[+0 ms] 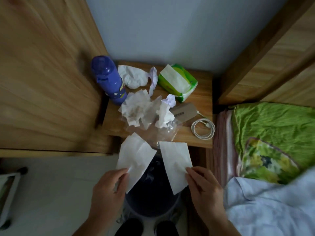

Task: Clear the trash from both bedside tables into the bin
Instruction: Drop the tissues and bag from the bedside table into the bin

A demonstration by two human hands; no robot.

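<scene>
Over the bin [151, 201], I have a flat white tissue in each hand: my left hand [109, 186] pinches the left tissue [136, 155] at its lower corner, and my right hand [202, 184] pinches the right tissue [175, 164] along its near edge, both sheets hanging above the dark bin mouth just in front of the counter [201, 99]. More trash waits there: a crumpled tissue pile [136, 108], a white wad [163, 114], clear plastic wrap [162, 133] at the front edge, and a balled cloth or paper [133, 77] behind (I cannot tell which). The tissues look feather-light and limp, so I judge they may drift sideways when let go; holding them low over the bin should help. The pile will likely crush easily and is best gathered whole from beneath, while the wrap looks slippery and may need a firm corner pinch. The bottle [109, 79], tissue pack [177, 80] and cable [202, 128] appear to be keepers.
</scene>
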